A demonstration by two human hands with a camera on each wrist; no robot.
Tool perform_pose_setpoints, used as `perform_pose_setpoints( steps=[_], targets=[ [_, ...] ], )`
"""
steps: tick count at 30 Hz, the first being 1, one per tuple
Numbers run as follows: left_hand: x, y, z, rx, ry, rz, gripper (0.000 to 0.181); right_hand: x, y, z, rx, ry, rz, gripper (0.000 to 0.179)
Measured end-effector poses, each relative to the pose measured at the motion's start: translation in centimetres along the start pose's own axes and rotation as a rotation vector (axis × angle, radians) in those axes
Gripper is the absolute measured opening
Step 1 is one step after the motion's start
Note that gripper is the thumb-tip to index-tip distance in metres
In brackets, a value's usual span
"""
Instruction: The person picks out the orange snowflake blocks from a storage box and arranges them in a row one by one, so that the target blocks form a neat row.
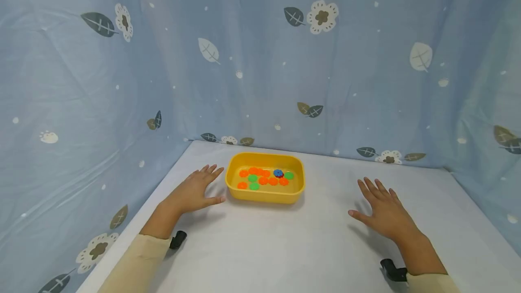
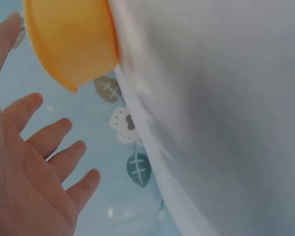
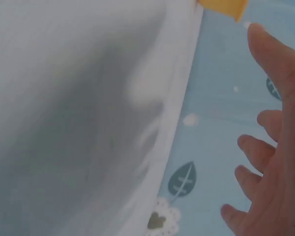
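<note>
A yellow plastic basin (image 1: 264, 196) stands toward the back of the white table. Inside it lie several small flat flower-shaped pieces: orange ones (image 1: 273, 181), green ones (image 1: 254, 186), and a blue one (image 1: 278, 173) over a dark red one. My left hand (image 1: 195, 191) hovers just left of the basin, fingers spread, holding nothing. In the left wrist view the basin (image 2: 71, 44) appears beyond the thumb. Well to the basin's right, my right hand (image 1: 382, 211) is held above the table with its fingers spread and nothing in them. A corner of the basin (image 3: 226, 6) shows in the right wrist view.
A white cloth covers the table (image 1: 260, 248). Blue curtains (image 1: 260, 58) printed with leaves and flowers enclose it at the back and both sides. Black wrist mounts (image 1: 177, 240) show below both forearms.
</note>
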State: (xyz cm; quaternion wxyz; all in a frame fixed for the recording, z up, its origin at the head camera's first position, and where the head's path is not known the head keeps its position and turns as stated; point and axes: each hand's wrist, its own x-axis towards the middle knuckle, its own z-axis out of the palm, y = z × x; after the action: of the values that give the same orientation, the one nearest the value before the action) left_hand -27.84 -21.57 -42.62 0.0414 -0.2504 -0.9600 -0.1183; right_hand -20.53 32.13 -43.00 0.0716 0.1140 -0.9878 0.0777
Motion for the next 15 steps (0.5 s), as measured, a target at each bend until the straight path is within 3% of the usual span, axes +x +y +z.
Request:
perform_pose_setpoints(
  steps=[5, 10, 15],
  targets=[
    [0.9, -0.2, 0.2, -0.208, -0.036, -0.101, 0.089, 1.5, -1.5, 0.4, 0.054, -0.001, -0.02, 0.096],
    [1.6, -0.2, 0.6, -0.535, -0.089, -0.175, 0.089, 2.7, -3.6, 0.5, 0.144, 0.036, 0.0, 0.088],
    [2.0, -0.2, 1.0, -0.787, -0.077, -0.189, 0.082, 3.3, -5.6, 0.3, 0.289, 0.101, 0.005, 0.073]
  ],
)
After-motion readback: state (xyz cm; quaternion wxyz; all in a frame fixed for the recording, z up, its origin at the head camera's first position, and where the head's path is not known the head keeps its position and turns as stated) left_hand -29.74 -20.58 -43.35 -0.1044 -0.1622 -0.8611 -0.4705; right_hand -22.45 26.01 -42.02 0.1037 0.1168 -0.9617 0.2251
